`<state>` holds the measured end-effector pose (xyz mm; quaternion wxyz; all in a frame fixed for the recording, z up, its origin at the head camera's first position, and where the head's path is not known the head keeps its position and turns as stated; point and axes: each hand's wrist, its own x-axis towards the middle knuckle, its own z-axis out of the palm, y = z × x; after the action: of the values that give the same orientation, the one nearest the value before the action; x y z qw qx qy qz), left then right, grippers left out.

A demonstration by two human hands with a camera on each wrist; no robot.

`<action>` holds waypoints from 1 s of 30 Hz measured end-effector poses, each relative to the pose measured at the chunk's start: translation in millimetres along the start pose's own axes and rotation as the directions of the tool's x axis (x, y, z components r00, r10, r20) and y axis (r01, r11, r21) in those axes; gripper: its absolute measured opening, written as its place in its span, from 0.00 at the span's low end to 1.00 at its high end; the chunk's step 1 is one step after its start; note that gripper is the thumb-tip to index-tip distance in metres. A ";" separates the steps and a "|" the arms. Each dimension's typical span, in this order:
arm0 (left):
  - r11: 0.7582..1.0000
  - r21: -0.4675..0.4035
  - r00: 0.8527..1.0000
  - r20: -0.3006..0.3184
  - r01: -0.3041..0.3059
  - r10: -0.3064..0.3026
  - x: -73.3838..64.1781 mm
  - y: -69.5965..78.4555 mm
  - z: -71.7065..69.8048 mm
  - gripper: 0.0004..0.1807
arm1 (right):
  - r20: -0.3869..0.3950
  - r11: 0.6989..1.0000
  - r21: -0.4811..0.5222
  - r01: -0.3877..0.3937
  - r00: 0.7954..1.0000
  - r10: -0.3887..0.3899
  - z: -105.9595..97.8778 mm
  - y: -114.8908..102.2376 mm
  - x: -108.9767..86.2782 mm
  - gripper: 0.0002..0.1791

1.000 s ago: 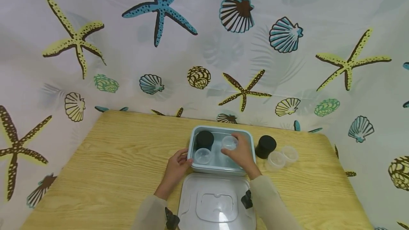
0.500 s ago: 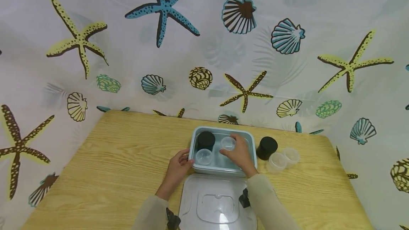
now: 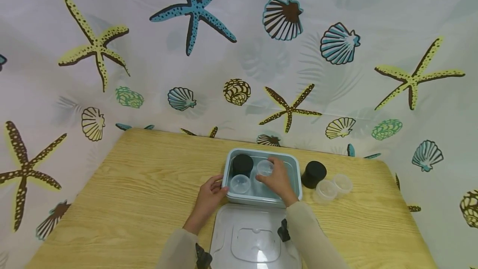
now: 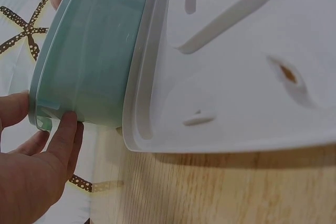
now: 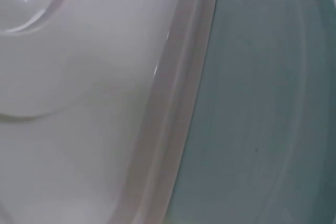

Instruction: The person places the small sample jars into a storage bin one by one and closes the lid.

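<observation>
A pale blue-green lunch box (image 3: pixel 254 201) stands uncovered on the table. My left hand (image 3: pixel 206 199) grips its left end; in the left wrist view the thumb is at the rim and the fingers (image 4: pixel 64 139) touch the wall below. Inside the box, my right hand (image 3: pixel 279 180) holds a small clear plastic cup (image 3: pixel 264 168) between thumb and fingers. A black round container (image 3: pixel 242 163) sits in the back left corner, with another clear cup (image 3: pixel 240 184) in front of it. The right wrist view shows only the box wall (image 5: pixel 252 103) and the lid (image 5: pixel 79 72), not the hand.
The greyish-white lid (image 3: pixel 224 235) lies in front of the box, beneath my forearms. Right of the box stand a second black container (image 3: pixel 314 172) and two clear cups (image 3: pixel 327 190) close together. A curtain (image 3: pixel 209 107) with starfish and shells hangs behind the wooden table (image 3: pixel 157 169).
My right hand and its clear cup have shifted slightly left within the box, towards the black container. The left hand keeps its place on the box end. The head view has swung a little.
</observation>
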<state>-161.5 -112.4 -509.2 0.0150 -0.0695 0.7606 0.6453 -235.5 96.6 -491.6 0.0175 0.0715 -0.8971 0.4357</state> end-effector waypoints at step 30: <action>1.000 0.001 0.999 0.032 -0.021 0.021 -2.4 0.5 -2.0 0.26 | 0.041 0.998 -0.046 -0.036 0.998 0.038 7.8 5.4 7.7 0.39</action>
<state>-159.0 -114.1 -508.1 0.0207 -0.0511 0.7613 0.6461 -243.7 92.9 -500.0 -0.0079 0.0638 -0.9080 0.4140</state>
